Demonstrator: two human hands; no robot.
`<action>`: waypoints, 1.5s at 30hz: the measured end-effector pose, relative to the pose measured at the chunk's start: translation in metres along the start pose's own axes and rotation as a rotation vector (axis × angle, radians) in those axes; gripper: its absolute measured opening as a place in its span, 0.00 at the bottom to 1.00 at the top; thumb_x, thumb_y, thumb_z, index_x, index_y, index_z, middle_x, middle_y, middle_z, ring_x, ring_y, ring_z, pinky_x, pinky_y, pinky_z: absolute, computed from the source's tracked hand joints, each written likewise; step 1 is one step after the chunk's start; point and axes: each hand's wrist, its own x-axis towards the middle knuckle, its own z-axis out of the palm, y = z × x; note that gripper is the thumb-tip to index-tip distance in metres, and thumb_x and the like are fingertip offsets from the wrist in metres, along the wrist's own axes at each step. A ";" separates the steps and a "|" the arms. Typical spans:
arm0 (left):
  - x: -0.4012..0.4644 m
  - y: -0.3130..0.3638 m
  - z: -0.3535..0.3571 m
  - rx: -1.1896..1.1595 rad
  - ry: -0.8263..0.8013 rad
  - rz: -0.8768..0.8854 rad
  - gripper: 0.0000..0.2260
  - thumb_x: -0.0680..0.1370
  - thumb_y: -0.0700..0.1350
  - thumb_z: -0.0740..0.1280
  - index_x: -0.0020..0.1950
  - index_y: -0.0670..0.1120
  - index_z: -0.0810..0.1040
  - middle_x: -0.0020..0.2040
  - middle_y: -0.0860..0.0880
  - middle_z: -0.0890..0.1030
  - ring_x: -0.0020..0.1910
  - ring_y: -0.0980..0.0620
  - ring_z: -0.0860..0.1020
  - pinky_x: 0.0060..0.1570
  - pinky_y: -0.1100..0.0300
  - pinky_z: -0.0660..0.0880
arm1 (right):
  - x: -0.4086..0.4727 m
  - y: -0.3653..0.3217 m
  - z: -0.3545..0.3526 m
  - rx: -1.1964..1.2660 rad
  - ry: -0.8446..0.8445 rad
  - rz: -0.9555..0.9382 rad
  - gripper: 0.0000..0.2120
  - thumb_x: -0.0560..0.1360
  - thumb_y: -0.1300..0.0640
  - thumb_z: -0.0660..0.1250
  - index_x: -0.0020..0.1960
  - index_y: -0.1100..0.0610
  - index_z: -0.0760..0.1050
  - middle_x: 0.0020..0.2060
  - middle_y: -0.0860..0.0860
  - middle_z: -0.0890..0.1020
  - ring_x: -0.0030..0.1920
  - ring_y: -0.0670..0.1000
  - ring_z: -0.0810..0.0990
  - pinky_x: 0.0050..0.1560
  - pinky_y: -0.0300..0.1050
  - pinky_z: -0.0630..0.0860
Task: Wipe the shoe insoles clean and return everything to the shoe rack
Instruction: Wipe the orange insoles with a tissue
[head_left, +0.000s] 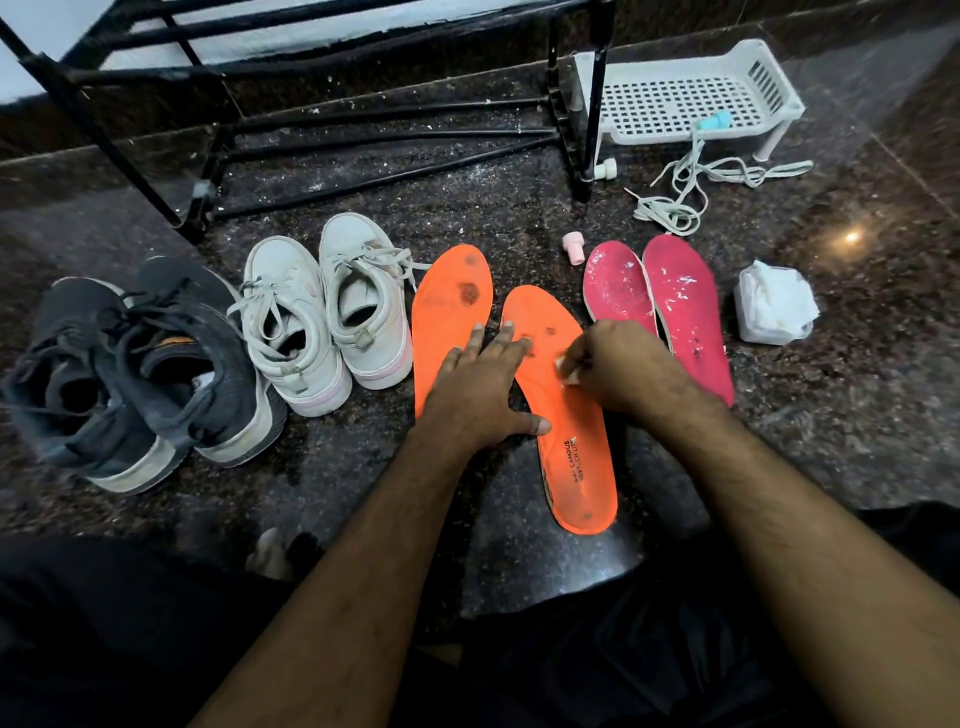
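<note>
Your left hand (480, 387), spread flat, is pinning the nearer orange insole (563, 415) to the floor so it isn't sliding. Your right hand (615, 364) is pinching a small white wipe (566, 370) onto its dark stains; pink insoles (660, 301) & shoe rack (322, 104) are waiting beyond.

A: How many shoes are out on the floor?
B: Four. Two dark grey sneakers (130, 374) at the left of the frame, and two white sneakers (322, 312) just right of them.
A: And insoles?
B: Four again. Two orange insoles (566, 441) in the middle, two pink insoles (675, 296) to their right.
A: Racks?
B: One black shoe rack (363, 104) across the top, one white plastic rack (685, 104) at the upper right.
A: Small things?
B: One pink cap-like piece (573, 248) above the insoles, one white wad of tissues (776, 309) at the right edge, and a tangle of pale laces (685, 192); I cannot tell how many.
A: Hands?
B: Two, a left hand (483, 384) and a right hand (618, 364).
</note>
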 end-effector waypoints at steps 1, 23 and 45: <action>0.000 0.000 0.000 -0.001 -0.004 -0.001 0.47 0.70 0.64 0.74 0.81 0.55 0.53 0.83 0.53 0.46 0.81 0.47 0.43 0.77 0.45 0.46 | 0.001 0.002 -0.003 0.001 0.045 0.042 0.07 0.74 0.58 0.69 0.48 0.50 0.86 0.47 0.52 0.86 0.48 0.55 0.84 0.51 0.46 0.81; 0.002 -0.002 0.001 0.001 0.000 0.002 0.48 0.69 0.64 0.74 0.81 0.55 0.52 0.83 0.53 0.45 0.81 0.48 0.41 0.77 0.45 0.44 | -0.007 0.003 -0.002 0.012 0.020 0.094 0.06 0.75 0.54 0.71 0.50 0.47 0.85 0.50 0.50 0.85 0.49 0.53 0.84 0.51 0.40 0.77; 0.000 -0.007 0.000 0.078 0.012 -0.017 0.47 0.69 0.68 0.71 0.81 0.58 0.52 0.83 0.47 0.43 0.81 0.47 0.40 0.78 0.44 0.44 | -0.006 -0.003 -0.005 -0.097 0.160 0.079 0.07 0.76 0.52 0.68 0.51 0.50 0.84 0.49 0.52 0.84 0.49 0.56 0.84 0.48 0.46 0.78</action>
